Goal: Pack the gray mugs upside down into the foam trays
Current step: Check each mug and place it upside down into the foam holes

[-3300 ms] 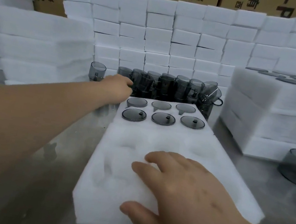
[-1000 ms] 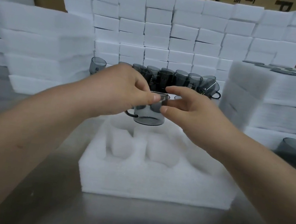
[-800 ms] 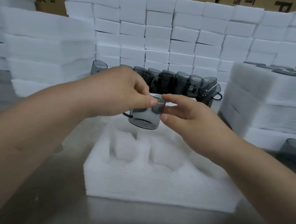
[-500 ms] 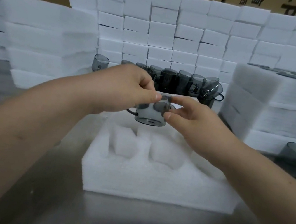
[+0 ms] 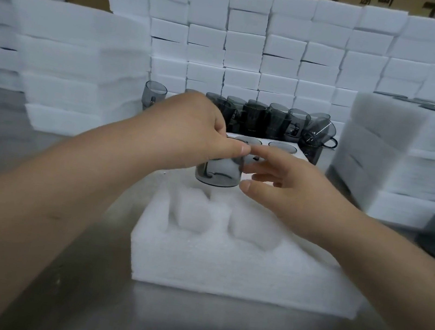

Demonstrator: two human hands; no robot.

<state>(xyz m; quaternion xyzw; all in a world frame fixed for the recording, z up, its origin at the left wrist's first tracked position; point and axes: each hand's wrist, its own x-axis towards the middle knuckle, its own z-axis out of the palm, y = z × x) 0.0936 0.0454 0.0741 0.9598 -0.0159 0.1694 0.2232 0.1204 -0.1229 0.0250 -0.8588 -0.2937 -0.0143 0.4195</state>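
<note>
Holding gray mug [image 5: 219,172] above foam tray [image 5: 236,270] on table [image 5: 114,308] | left hand [image 5: 188,128]: fingers curled over mug top, pinching it | right hand [image 5: 291,196]: fingers loosely spread, tips just beside mug's right wall

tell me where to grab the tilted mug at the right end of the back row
Probably by its side wall, coming from the right and above. The tilted mug seems to rest tipped on another mug with its handle sticking out right. The upright mugs crowd its left, so only that side looks free.
</note>
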